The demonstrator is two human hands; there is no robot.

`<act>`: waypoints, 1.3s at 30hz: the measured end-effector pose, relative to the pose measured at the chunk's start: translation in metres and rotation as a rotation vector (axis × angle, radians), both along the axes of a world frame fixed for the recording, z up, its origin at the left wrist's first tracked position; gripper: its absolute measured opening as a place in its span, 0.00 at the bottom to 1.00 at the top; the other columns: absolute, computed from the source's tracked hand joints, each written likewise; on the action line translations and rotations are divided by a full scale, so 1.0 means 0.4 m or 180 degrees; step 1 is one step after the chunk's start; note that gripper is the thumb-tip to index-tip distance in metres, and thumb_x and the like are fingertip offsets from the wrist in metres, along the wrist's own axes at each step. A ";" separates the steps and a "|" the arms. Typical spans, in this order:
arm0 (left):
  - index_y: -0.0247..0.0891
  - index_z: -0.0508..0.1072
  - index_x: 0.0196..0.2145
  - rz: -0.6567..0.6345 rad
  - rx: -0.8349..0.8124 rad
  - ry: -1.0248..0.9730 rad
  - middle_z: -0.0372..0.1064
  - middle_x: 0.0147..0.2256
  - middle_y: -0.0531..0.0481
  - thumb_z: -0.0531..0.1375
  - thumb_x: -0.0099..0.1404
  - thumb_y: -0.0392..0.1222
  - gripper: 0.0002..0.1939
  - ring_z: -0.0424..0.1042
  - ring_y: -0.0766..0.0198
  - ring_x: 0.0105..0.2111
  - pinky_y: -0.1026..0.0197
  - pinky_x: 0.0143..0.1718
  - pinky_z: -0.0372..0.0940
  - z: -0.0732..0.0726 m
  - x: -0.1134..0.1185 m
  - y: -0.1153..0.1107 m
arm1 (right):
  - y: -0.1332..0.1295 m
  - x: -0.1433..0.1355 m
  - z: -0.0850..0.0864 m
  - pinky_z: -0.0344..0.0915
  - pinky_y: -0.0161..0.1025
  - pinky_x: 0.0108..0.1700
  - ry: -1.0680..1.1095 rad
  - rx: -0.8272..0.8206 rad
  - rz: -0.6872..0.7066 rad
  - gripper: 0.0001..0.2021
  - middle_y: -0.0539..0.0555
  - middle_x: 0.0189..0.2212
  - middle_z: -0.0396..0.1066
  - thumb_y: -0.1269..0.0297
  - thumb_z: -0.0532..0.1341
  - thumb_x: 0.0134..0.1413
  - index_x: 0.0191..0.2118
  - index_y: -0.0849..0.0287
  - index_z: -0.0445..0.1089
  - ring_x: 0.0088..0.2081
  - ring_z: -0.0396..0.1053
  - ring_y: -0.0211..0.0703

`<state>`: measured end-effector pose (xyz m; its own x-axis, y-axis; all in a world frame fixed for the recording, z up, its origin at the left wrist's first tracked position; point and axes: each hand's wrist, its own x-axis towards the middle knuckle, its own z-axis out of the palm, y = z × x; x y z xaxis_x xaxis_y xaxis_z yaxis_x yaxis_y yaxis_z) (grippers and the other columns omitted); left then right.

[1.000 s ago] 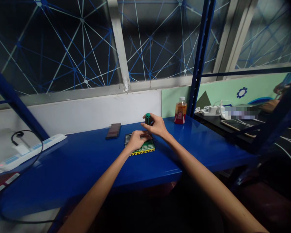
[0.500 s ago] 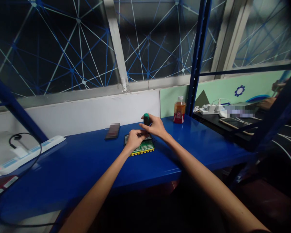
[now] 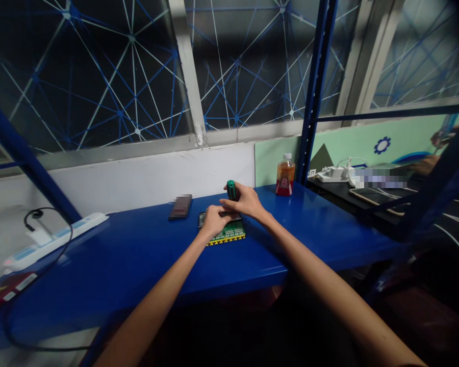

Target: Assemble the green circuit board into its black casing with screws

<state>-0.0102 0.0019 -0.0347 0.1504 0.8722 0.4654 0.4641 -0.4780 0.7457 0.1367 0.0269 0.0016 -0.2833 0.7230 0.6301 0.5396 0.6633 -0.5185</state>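
Note:
A screwdriver with a green and black handle (image 3: 231, 190) stands nearly upright in my right hand (image 3: 248, 201), its fingers wrapped round the handle. Its shaft and tip are hidden behind my hands. My left hand (image 3: 214, 220) is closed just below and to the left, fingertips pinched near the screwdriver's lower end; what they grip, if anything, cannot be made out. Beneath both hands lies a green circuit board (image 3: 232, 231) with a yellow toothed front edge and a dark part toward the back. My left hand covers much of the board.
Left of the board a dark flat object (image 3: 180, 208), partly blurred out, lies on the blue table (image 3: 137, 265). A drink bottle (image 3: 285, 176) stands at the back right. On the left are a white power strip (image 3: 78, 230) and cable. Another person's hand (image 3: 430, 165) shows far right.
The whole view has shifted slightly. The screwdriver handle leans a little more, its top tipped toward the left. Both hands keep their places over the board.

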 end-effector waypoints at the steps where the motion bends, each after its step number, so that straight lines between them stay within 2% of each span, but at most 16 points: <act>1: 0.32 0.81 0.29 -0.0004 -0.0016 0.0020 0.79 0.27 0.45 0.67 0.52 0.41 0.09 0.76 0.55 0.29 0.58 0.35 0.68 0.002 0.000 -0.001 | 0.001 0.000 0.000 0.52 0.37 0.30 0.0008 0.0010 0.0001 0.19 0.50 0.26 0.70 0.51 0.63 0.47 0.43 0.56 0.70 0.27 0.62 0.39; 5: 0.34 0.81 0.29 -0.0019 -0.0031 0.0094 0.79 0.29 0.45 0.67 0.52 0.41 0.08 0.76 0.54 0.32 0.56 0.39 0.68 0.008 -0.001 -0.002 | 0.004 0.001 0.000 0.53 0.37 0.30 0.0079 0.0084 0.0060 0.19 0.49 0.25 0.70 0.50 0.62 0.48 0.43 0.56 0.70 0.26 0.62 0.39; 11: 0.34 0.81 0.30 -0.0019 -0.0041 0.0141 0.79 0.31 0.46 0.65 0.54 0.40 0.08 0.77 0.52 0.36 0.56 0.40 0.68 0.009 0.000 -0.004 | 0.005 0.004 0.002 0.54 0.36 0.28 0.0094 0.0123 0.0039 0.14 0.48 0.22 0.68 0.51 0.62 0.49 0.36 0.56 0.68 0.25 0.63 0.39; 17: 0.33 0.81 0.29 -0.0221 -0.0061 0.0167 0.79 0.32 0.47 0.61 0.56 0.33 0.07 0.77 0.53 0.37 0.58 0.42 0.68 0.020 0.006 -0.016 | 0.002 0.005 0.004 0.56 0.37 0.30 0.0166 0.0122 0.0061 0.14 0.50 0.25 0.71 0.51 0.61 0.50 0.37 0.56 0.69 0.26 0.65 0.39; 23: 0.32 0.80 0.31 -0.0358 -0.0075 0.0187 0.79 0.32 0.46 0.59 0.58 0.34 0.09 0.77 0.55 0.36 0.58 0.41 0.69 0.008 0.004 -0.004 | 0.003 0.007 0.006 0.57 0.37 0.30 0.0207 0.0046 0.0112 0.16 0.49 0.26 0.71 0.53 0.60 0.51 0.42 0.56 0.70 0.25 0.64 0.38; 27: 0.34 0.81 0.32 -0.0183 -0.0027 0.0242 0.79 0.32 0.46 0.62 0.58 0.37 0.07 0.76 0.55 0.34 0.58 0.40 0.68 -0.002 0.003 0.000 | 0.003 0.006 0.005 0.57 0.38 0.31 0.0239 0.0076 0.0108 0.15 0.51 0.27 0.71 0.53 0.60 0.51 0.40 0.56 0.70 0.25 0.64 0.38; 33: 0.34 0.81 0.31 0.0292 0.0041 0.0298 0.79 0.32 0.44 0.66 0.56 0.41 0.08 0.76 0.55 0.33 0.57 0.38 0.67 0.007 0.004 -0.015 | 0.001 0.006 0.006 0.57 0.37 0.30 0.0218 0.0128 0.0028 0.14 0.51 0.27 0.72 0.52 0.61 0.51 0.37 0.56 0.69 0.25 0.64 0.38; 39: 0.34 0.81 0.31 0.0357 0.0023 0.0383 0.79 0.31 0.46 0.66 0.56 0.41 0.08 0.76 0.55 0.32 0.59 0.36 0.67 0.011 0.006 -0.016 | -0.001 0.005 0.008 0.57 0.37 0.31 0.0207 0.0145 -0.0009 0.14 0.51 0.27 0.72 0.51 0.60 0.51 0.38 0.55 0.69 0.26 0.65 0.39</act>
